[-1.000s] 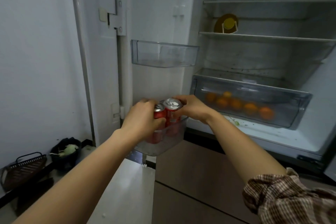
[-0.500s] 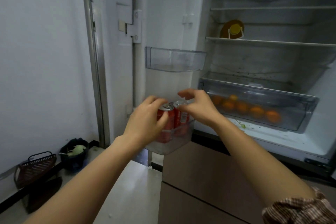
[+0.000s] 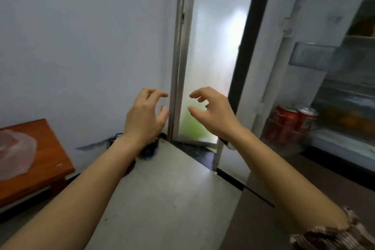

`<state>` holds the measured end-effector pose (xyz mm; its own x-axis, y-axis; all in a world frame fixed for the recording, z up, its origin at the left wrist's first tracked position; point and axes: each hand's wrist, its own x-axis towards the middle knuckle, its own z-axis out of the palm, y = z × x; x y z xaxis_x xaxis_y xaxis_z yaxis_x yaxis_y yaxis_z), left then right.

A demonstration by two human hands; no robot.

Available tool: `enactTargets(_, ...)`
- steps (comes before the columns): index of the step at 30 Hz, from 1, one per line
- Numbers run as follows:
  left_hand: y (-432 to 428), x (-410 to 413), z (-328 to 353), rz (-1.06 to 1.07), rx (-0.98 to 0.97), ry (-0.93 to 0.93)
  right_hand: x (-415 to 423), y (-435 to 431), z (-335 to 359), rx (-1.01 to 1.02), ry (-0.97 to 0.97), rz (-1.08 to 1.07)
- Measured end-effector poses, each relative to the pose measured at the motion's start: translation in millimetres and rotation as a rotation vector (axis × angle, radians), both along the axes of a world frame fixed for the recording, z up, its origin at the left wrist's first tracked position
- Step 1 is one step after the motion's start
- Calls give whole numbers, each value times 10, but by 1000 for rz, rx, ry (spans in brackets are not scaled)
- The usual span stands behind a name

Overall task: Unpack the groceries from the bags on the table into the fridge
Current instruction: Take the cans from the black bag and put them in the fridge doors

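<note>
You had let go of the two cans (image 3: 292, 124): they stood side by side in the lower door bin of the fridge (image 3: 345, 87), off at 3 o'clock, where half a second earlier your fingers were around them. Your left hand (image 3: 145, 116) and right hand (image 3: 211, 113) hung empty, fingers loosely curled apart. Your view had swung left, bringing the table (image 3: 46, 160) with its plastic bag (image 3: 14, 152) in at 9 o'clock. I'd judge another item came next.
</note>
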<state>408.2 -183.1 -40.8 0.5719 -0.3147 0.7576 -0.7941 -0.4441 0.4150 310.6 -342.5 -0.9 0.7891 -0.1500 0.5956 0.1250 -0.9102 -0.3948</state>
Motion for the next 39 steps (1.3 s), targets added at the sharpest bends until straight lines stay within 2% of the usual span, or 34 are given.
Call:
enactTargets(10,2510,912,-441,400,278,275,1532,2392,-694,-221,278,74)
enactTargets(19,4165,1668,-824,659,476,324,2703,4055,-1177,-384,366,182)
enactTargets(27,5293,2763,-1164,737,482,395,3938,5101,-1526,-416,377,254)
enactTargets(39,6907,4269,-1854,778,496,684,5517,6462,-2119,-424,548,393)
